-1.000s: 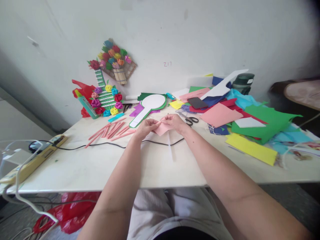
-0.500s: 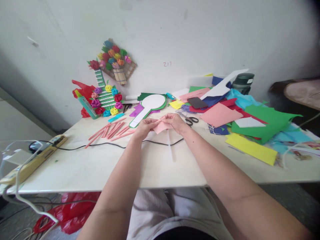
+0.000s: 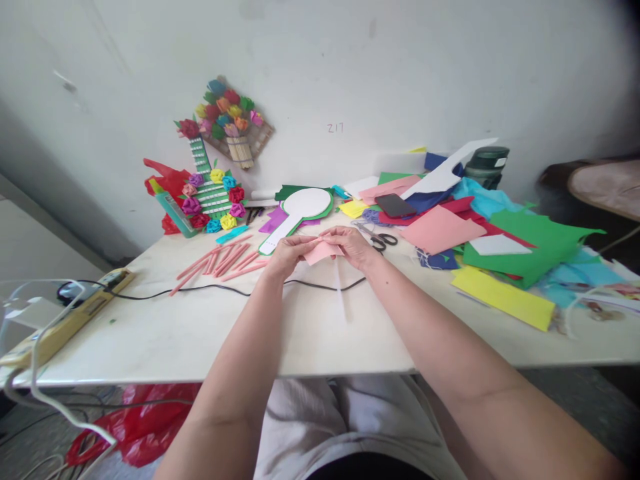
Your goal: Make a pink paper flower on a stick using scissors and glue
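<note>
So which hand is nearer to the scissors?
Right. The right hand is close by the scissors, on their left; the left hand is farther left, across the pink paper.

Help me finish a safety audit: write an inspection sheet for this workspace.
Surface: pale tabletop, with a small green scrap at left.
Job's things: pink paper, in grip; pale strip nearby, material unclear.
Clutter: pink rolls at left; coloured sheets heaped at right, a phone among them; scissors nearby.
Grips: left hand and right hand both pinch the pink paper.
Cables: black cable winds across the tabletop; white cable hangs at the left edge.
Surroundings: wall with flower craft behind; red bag beneath.
</note>
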### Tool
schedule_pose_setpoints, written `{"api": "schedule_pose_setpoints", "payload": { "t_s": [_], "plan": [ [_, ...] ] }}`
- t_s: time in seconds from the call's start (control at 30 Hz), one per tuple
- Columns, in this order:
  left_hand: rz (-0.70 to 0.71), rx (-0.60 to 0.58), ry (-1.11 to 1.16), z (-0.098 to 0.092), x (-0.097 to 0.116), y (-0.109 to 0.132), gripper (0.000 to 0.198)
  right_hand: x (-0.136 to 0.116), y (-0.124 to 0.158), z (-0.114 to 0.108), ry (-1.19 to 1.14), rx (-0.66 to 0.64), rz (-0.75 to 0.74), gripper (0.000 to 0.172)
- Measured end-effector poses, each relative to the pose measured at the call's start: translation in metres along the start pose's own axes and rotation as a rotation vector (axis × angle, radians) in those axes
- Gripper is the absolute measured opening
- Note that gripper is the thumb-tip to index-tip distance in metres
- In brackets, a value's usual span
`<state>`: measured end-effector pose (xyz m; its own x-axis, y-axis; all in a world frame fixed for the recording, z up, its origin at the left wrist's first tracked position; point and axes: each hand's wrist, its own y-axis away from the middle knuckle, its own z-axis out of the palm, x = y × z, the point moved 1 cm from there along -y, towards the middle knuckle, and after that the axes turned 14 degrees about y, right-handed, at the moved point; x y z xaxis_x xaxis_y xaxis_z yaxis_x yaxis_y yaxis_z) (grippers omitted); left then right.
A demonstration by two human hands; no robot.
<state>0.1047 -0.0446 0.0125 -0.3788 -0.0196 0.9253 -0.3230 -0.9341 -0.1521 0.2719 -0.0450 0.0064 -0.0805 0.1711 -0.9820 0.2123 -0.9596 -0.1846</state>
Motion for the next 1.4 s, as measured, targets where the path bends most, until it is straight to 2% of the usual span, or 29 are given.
{"api": "schedule_pose_setpoints", "payload": {
  "t_s": [0.27,0.43,0.53,0.9,1.03,1.23,1.4],
  "plan": [
    [0.027,0.041,0.088,-0.0027,-0.0034,-0.0034,0.030,-0.0013,0.0006,-0.0002,-0.023,-0.018,-0.009,0.018],
    [0.030,0.018,0.051,-0.0021,-0.0018,-0.0021,0.029,-0.0019,0.0019,0.0000,-0.024,-0.015,0.000,0.017],
    [0.029,0.043,-0.007,-0.0017,-0.0004,-0.0010,0.030,-0.0022,0.0022,0.0001,-0.010,-0.013,-0.003,0.018],
    [0.067,0.050,-0.125,-0.0034,-0.0035,-0.0032,0.035,-0.0001,0.0003,0.0020,0.118,0.111,-0.011,0.024],
    [0.042,0.045,-0.126,-0.0014,-0.0011,-0.0009,0.038,0.0008,0.0000,0.0008,0.160,0.098,-0.029,0.027],
    [0.013,0.027,-0.006,-0.0075,-0.0026,-0.0049,0.039,0.0015,0.0002,-0.0009,0.204,0.072,-0.046,0.025],
    [0.005,0.017,-0.035,-0.0071,-0.0019,-0.0042,0.037,0.0010,0.0002,-0.0008,0.233,0.072,-0.052,0.023]
  ]
}}
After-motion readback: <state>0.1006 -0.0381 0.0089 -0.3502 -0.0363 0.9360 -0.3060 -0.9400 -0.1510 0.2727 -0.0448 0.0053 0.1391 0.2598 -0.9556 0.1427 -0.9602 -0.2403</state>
